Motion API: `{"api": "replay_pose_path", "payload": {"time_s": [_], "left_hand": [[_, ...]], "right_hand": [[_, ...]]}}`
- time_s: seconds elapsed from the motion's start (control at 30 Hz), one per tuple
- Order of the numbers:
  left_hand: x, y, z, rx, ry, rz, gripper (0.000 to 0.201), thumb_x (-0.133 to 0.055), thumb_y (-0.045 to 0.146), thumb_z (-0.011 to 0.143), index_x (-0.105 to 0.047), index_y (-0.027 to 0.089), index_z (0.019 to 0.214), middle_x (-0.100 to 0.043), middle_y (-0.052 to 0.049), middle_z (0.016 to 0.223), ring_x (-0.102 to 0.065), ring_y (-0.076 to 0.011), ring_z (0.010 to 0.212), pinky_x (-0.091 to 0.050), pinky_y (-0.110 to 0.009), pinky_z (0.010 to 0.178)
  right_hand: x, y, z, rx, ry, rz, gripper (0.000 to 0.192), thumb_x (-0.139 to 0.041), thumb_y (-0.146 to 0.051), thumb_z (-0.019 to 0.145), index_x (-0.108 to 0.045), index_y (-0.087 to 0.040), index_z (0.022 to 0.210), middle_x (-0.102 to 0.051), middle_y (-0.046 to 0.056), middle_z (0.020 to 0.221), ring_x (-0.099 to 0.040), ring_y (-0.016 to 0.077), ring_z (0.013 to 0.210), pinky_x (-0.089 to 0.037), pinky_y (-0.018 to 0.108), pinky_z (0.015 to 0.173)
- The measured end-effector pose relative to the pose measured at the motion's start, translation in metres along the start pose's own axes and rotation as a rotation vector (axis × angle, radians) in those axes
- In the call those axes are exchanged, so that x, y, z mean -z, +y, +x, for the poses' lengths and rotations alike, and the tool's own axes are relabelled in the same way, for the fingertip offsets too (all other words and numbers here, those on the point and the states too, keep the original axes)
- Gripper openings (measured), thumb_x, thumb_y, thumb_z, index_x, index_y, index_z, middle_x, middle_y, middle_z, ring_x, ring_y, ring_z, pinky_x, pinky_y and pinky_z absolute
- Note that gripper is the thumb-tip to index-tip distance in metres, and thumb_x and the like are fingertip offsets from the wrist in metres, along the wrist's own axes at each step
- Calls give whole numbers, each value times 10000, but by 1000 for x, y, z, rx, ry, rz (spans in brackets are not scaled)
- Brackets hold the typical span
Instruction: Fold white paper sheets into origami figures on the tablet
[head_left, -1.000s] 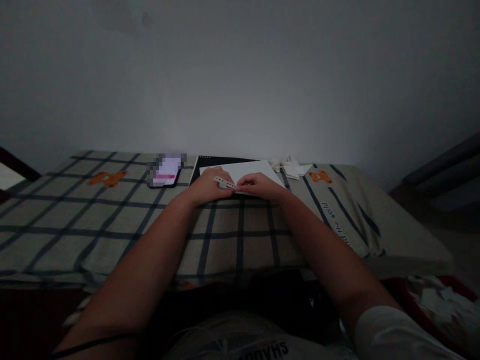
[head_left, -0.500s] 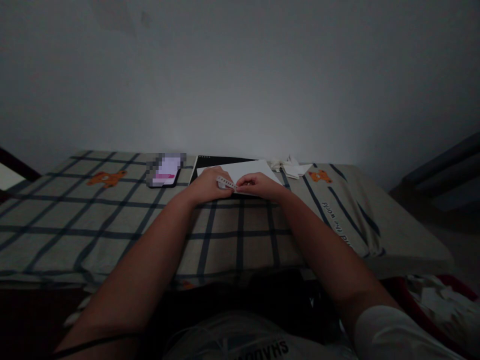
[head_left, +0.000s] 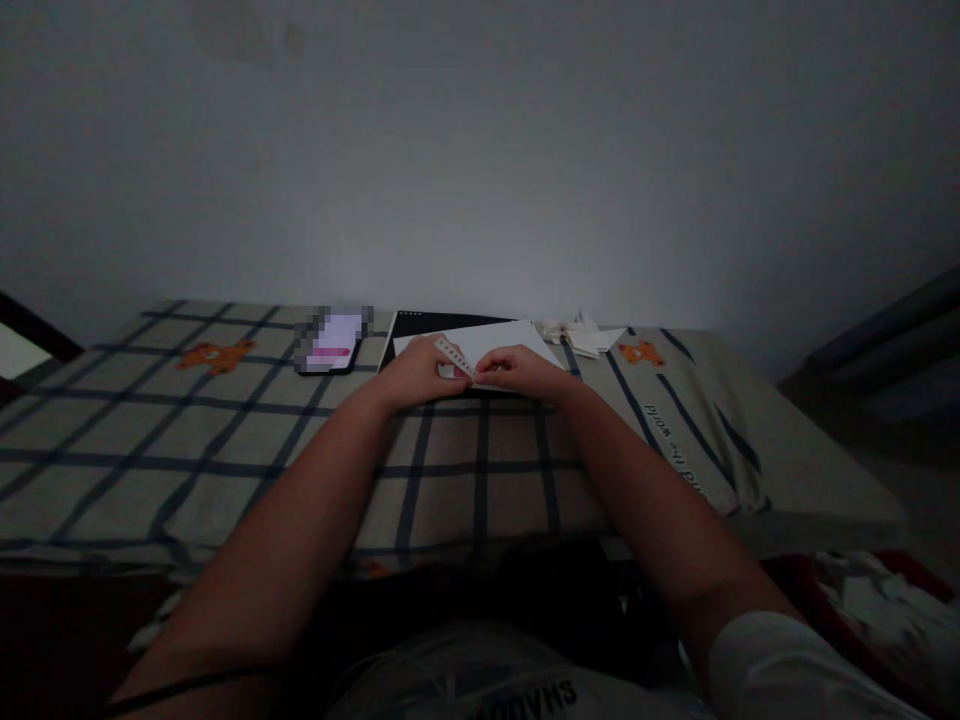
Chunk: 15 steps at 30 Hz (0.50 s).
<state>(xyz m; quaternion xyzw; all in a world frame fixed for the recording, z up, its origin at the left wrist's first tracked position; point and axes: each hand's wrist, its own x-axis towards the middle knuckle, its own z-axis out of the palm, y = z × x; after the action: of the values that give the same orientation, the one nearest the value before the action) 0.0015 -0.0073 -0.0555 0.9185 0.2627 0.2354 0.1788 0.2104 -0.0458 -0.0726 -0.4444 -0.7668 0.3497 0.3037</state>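
A narrow white strip (head_left: 454, 355) with a row of dark marks slants between my two hands. My left hand (head_left: 411, 373) is closed on its left part, thumb and fingers curled around it; a small reddish patch shows near the thumb. At the strip's lower right end, my right hand (head_left: 519, 368) pinches with thumb and forefinger. Under both hands lies a white sheet of paper (head_left: 504, 338), set askew on a flat black board or notebook (head_left: 425, 322) whose front is mostly covered.
A lit phone (head_left: 331, 348) lies to the left on the checked cloth (head_left: 450, 470). Crumpled white paper pieces (head_left: 586, 337) sit right of the sheet. At lower right, a red container (head_left: 904, 562) holds more white scraps. A grey wall (head_left: 480, 150) rises behind.
The strip's upper left end has swung upward, so it now slants more steeply and shows more of its marked face. Both hands stay almost in place.
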Motion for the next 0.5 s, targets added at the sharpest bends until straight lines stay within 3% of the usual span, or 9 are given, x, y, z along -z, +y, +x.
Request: {"api": "replay_pose_path", "payload": {"time_s": [0.3,0.5], "left_hand": [[0,0,0,-17,0,-95,123,-605,260,719,-649,161,778,-617,-10,779,-570,-132,701,-424,-234,650],[2,0,1,-13,-13,-66,136,-610,269,710,-673,172,781,-646,-13,778,-580,-137,737,-439,-246,699]], "right_hand": [[-1,-4,-1,83,-33,-37,307,-564,-417,796,-646,-137,892,-638,32,839,-547,133,763,-397,259,705],[3,0,-2,45,-27,-17,282,-587,-383,778,-661,-145,910,-664,46,889,-574,146,804,-413,274,737]]}}
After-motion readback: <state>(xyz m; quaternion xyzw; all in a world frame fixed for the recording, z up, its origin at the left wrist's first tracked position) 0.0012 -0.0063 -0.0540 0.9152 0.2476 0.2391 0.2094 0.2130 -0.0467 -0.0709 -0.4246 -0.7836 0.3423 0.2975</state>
